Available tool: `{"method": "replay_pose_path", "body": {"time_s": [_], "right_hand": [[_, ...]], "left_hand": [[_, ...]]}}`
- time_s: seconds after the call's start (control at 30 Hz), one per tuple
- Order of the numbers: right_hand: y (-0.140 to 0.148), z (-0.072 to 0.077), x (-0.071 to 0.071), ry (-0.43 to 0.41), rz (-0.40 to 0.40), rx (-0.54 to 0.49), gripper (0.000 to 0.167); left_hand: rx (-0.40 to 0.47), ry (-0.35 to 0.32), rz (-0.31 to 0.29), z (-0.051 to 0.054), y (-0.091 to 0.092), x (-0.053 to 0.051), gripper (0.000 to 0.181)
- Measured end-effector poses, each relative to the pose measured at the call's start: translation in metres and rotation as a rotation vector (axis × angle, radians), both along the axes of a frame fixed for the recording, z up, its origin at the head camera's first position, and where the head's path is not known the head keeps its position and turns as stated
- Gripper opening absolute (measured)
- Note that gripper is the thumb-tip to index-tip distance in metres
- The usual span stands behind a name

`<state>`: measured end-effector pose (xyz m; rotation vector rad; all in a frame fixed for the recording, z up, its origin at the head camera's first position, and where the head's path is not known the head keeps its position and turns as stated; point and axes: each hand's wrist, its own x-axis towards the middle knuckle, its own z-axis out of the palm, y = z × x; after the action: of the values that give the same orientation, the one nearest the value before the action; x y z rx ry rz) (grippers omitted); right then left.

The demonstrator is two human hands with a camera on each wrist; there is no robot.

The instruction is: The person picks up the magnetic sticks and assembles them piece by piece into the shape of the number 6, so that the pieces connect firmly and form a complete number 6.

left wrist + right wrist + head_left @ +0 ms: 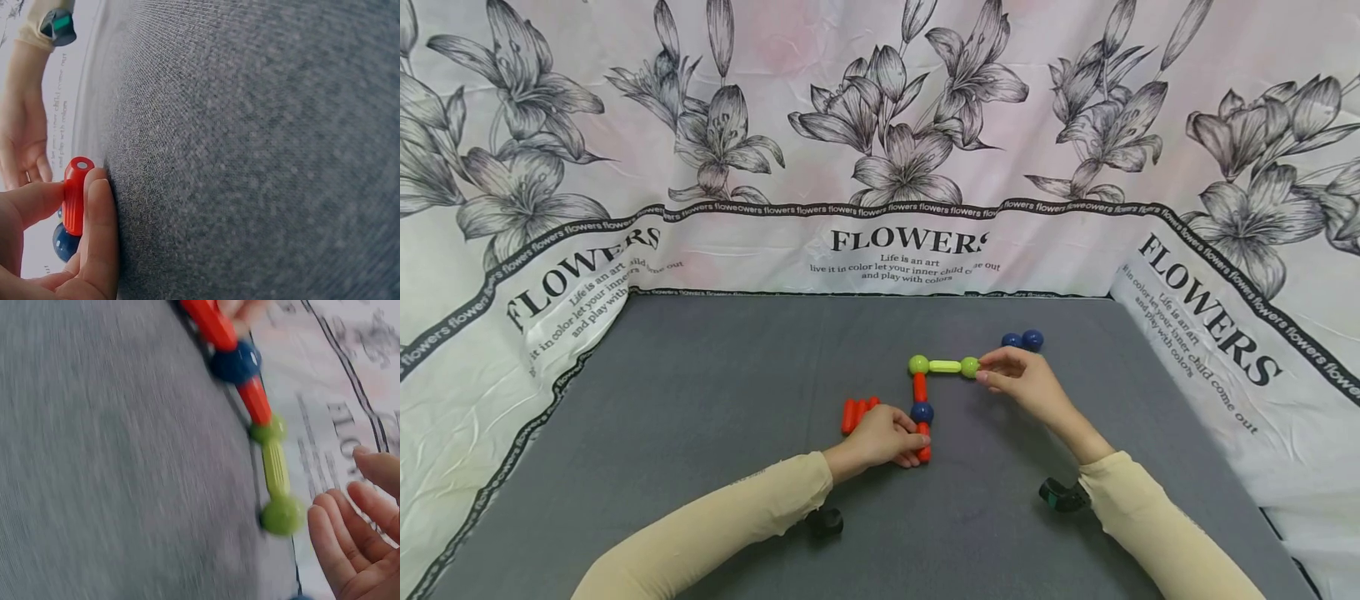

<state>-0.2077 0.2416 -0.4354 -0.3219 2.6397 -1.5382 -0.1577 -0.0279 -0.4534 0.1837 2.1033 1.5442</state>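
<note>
A chain of toy rods and balls lies on the grey cloth. From its near end run a red rod point(74, 203), a blue ball point(922, 412), a second red rod point(921, 387), a green ball point(918, 364), a green rod point(275, 466) and another green ball point(282, 515). The chain bends to the right at the first green ball. Between thumb and fingers, my left hand point(882, 437) pinches the near red rod. Beside the far green ball is my right hand point(1026, 385); its loosely spread fingers hold nothing and appear apart from the ball in the right wrist view.
Several loose red rods point(855, 414) lie left of the chain, partly behind my left hand. Two blue balls point(1032, 339) sit beyond my right hand. A printed floral cloth point(895, 250) hangs around the table point(700, 375).
</note>
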Motion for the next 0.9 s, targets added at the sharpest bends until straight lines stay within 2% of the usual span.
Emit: {"method": "replay_pose_path", "body": {"time_s": [0.17,0.4,0.57,0.9], "right_hand": [[0.025,0.000,-0.004,0.116,-0.088,0.050,0.038],[0.049,-0.012,-0.010,0.225,-0.206,0.027,0.035],[0.057,-0.021,-0.014,0.237,-0.267,0.086,0.033],[0.060,-0.029,-0.018,0.193,-0.273,0.184,0.038]], "left_hand": [[0.005,0.013,-0.006,0.001,-0.001,0.001,0.028],[0.001,0.012,-0.007,-0.001,-0.001,0.000,0.027],[0.001,0.007,-0.003,-0.002,0.000,0.000,0.025],[0.005,-0.003,0.000,-0.001,0.000,0.000,0.026]]}}
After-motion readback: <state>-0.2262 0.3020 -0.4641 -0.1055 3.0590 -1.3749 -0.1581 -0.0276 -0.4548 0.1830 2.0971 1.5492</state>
